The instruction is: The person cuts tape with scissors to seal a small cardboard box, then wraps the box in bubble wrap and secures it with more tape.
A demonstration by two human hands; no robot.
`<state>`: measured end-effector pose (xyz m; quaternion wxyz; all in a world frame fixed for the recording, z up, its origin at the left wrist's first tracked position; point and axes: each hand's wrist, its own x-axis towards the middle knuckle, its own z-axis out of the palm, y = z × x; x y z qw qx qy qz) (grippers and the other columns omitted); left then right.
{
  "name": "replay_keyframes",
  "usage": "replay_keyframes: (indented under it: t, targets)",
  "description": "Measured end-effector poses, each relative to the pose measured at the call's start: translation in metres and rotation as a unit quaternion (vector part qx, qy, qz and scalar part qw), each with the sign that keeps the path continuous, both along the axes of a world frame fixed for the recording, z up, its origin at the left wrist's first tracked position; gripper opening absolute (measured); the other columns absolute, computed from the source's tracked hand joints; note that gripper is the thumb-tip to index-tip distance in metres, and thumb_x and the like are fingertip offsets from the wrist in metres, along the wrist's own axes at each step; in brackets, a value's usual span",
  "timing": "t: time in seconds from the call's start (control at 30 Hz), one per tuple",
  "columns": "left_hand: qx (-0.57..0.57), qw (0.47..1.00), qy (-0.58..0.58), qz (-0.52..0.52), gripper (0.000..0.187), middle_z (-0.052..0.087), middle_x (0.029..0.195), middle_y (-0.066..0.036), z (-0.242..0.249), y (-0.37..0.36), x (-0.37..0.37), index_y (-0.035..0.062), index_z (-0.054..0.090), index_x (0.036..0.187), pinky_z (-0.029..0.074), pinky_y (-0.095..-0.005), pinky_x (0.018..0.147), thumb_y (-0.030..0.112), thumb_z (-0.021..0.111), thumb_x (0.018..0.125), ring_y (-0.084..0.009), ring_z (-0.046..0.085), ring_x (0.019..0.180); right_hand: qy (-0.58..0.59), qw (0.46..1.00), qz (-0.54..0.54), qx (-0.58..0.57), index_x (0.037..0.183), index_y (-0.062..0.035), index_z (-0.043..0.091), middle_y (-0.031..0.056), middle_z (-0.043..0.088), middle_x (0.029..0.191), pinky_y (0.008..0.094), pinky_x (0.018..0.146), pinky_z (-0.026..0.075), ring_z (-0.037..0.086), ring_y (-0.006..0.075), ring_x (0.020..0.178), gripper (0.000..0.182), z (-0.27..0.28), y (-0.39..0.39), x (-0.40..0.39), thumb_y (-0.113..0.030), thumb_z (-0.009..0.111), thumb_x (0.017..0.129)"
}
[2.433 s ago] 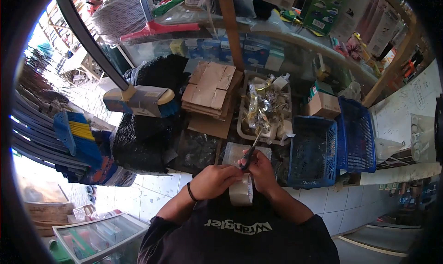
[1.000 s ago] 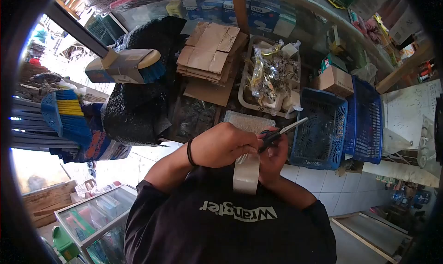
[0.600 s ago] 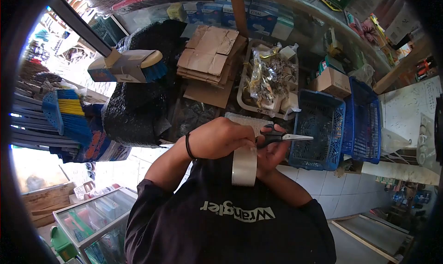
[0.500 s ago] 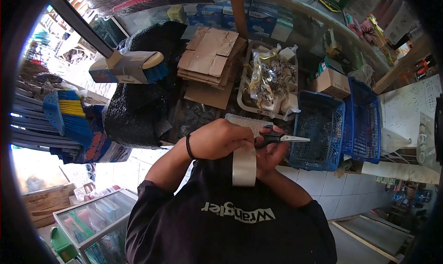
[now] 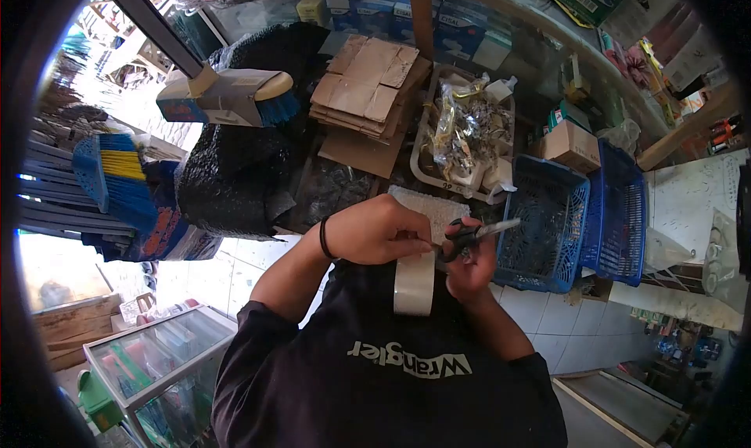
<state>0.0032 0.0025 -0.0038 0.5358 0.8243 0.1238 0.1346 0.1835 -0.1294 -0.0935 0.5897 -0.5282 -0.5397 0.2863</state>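
A roll of pale packing tape hangs upright in front of my chest. My left hand, with a black band at the wrist, is closed at the roll's upper edge, thumb and fingers pinched there. My right hand grips black-handled scissors beside the roll. Their blades point away to the right and slightly up, apart from the tape. The pinched fingertips partly hide the top of the roll.
Ahead lie stacked flattened cardboard, a white tray of small packaged parts and a blue basket. Black bubble wrap and a brush are at left. A glass case stands lower left.
The scissors have tilted, their blades now angled upward. My right hand has shifted slightly right and turned more open toward view. My left hand stays at the tape roll.
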Motion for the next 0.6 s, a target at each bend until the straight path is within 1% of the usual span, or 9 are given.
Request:
replay_keyframes:
  t: [0.1,0.13,0.23,0.27,0.37,0.4,0.5,0.53,0.6]
  targets:
    - [-0.01,1.0,0.008,-0.018,0.009,0.064,0.069,-0.011,0.003,0.003,0.004,0.002,0.065,0.084,0.047,-0.031,0.056,0.011,0.064,0.083,-0.0231,0.065,0.063,0.111,0.981,0.07,-0.145,0.12,-0.0012,0.045,0.0097,0.061,0.105,0.0289,0.078,0.049,0.06,0.0138,0.091,0.04,0.027,-0.004,0.019,-0.002,0.062,0.084]
    - [-0.013,0.999,0.014,-0.026,0.009,0.064,0.069,-0.011,0.004,0.005,0.006,0.0019,0.065,0.084,0.047,-0.0307,0.056,0.011,0.065,0.082,-0.0228,0.065,0.062,0.188,0.957,0.102,-0.194,0.123,-0.0022,0.044,0.0108,0.061,0.105,0.0282,0.072,0.052,0.061,0.0147,0.091,0.043,0.034,-0.004,0.029,0.001,0.061,0.083]
    - [0.003,0.999,0.002,-0.045,0.009,0.065,0.069,-0.01,0.003,0.01,0.013,0.0016,0.065,0.084,0.047,-0.0305,0.055,0.01,0.065,0.082,-0.0218,0.064,0.062,0.181,0.942,0.197,-0.203,0.124,-0.0031,0.045,0.011,0.062,0.102,0.0274,0.068,0.053,0.062,0.0148,0.088,0.046,0.046,-0.006,0.061,0.003,0.06,0.082]
    - [-0.005,0.999,-0.003,-0.047,0.009,0.064,0.067,-0.01,0.004,0.01,0.016,0.0018,0.064,0.082,0.047,-0.0312,0.056,0.011,0.064,0.082,-0.0224,0.064,0.062,0.111,0.943,0.211,-0.232,0.124,-0.0039,0.048,0.0089,0.065,0.095,0.0273,0.069,0.052,0.063,0.0145,0.083,0.047,0.058,-0.005,0.07,0.002,0.063,0.08]
    - [-0.022,0.998,-0.009,-0.053,0.009,0.064,0.066,-0.009,0.004,0.013,0.022,0.002,0.063,0.08,0.047,-0.0321,0.056,0.011,0.063,0.082,-0.0227,0.063,0.062,0.014,0.938,0.249,-0.241,0.12,-0.0032,0.052,0.0057,0.066,0.086,0.0271,0.068,0.052,0.064,0.0131,0.077,0.046,0.086,-0.005,0.089,-0.003,0.069,0.077]
    - [-0.024,0.998,-0.005,-0.056,0.008,0.064,0.067,-0.009,0.004,0.015,0.024,0.0021,0.064,0.082,0.047,-0.0315,0.056,0.01,0.063,0.082,-0.0217,0.064,0.062,-0.038,0.926,0.264,-0.266,0.116,-0.003,0.055,0.0043,0.066,0.08,0.0263,0.063,0.05,0.062,0.0114,0.069,0.05,0.099,-0.002,0.094,-0.011,0.077,0.071]
    - [-0.022,0.997,-0.005,-0.068,0.007,0.065,0.068,-0.008,0.007,0.02,0.031,0.0022,0.065,0.082,0.046,-0.0307,0.056,0.009,0.063,0.082,-0.0202,0.064,0.063,-0.174,0.882,0.316,-0.304,0.113,-0.0035,0.058,0.0051,0.066,0.079,0.0253,0.058,0.047,0.059,0.011,0.062,0.053,0.127,0.009,0.106,-0.014,0.079,0.065]
    - [-0.022,0.997,-0.009,-0.072,0.007,0.065,0.069,-0.008,0.01,0.022,0.033,0.0022,0.065,0.082,0.046,-0.0307,0.056,0.009,0.063,0.083,-0.0199,0.064,0.063,-0.204,0.866,0.308,-0.338,0.11,-0.0045,0.06,0.0054,0.066,0.078,0.0256,0.054,0.045,0.057,0.0127,0.057,0.055,0.134,0.011,0.108,-0.018,0.079,0.061]
    - [-0.009,0.996,-0.01,-0.088,0.007,0.065,0.068,-0.008,0.014,0.026,0.038,0.0022,0.065,0.082,0.046,-0.0305,0.056,0.009,0.062,0.083,-0.0194,0.064,0.062,-0.241,0.839,0.339,-0.35,0.109,-0.0047,0.06,0.0058,0.066,0.076,0.027,0.054,0.045,0.058,0.0154,0.057,0.055,0.145,0.02,0.114,-0.021,0.078,0.06]
